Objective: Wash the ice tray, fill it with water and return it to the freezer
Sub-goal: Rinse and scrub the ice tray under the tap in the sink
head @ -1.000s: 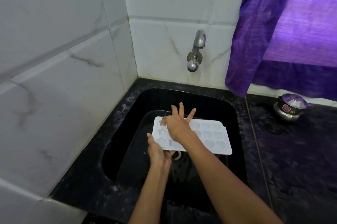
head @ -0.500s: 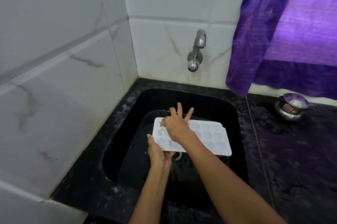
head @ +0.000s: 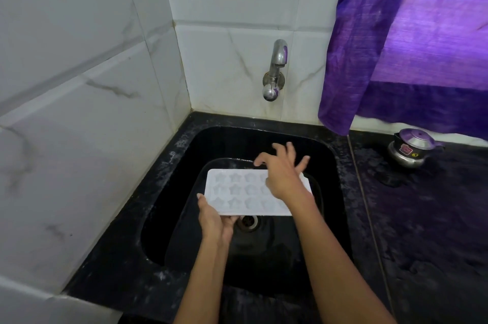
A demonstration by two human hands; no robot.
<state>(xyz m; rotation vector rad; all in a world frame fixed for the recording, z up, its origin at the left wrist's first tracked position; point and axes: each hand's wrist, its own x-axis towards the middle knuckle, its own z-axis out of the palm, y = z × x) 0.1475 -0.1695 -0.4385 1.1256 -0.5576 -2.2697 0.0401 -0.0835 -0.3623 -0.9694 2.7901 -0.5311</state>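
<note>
A white ice tray (head: 237,191) with star-shaped wells is held level over the black sink (head: 184,178). My left hand (head: 215,220) grips its near left corner from below, thumb on the rim. Above the tray's right half hovers my right hand (head: 284,173), fingers spread and loosely bent, holding nothing; whether it touches the tray I cannot tell. A steel tap (head: 276,70) sticks out of the tiled wall above the sink, and I see no water running from it.
The sink drain (head: 248,222) shows just below the tray. White marble-look tiles close off the left and back. A black counter (head: 422,218) runs to the right with a small steel lidded pot (head: 412,148) on it. A purple curtain (head: 409,33) hangs at the upper right.
My right hand has moved from the tray's left half to its right half and lifted slightly. The star wells on the left are now uncovered. My left hand keeps its hold.
</note>
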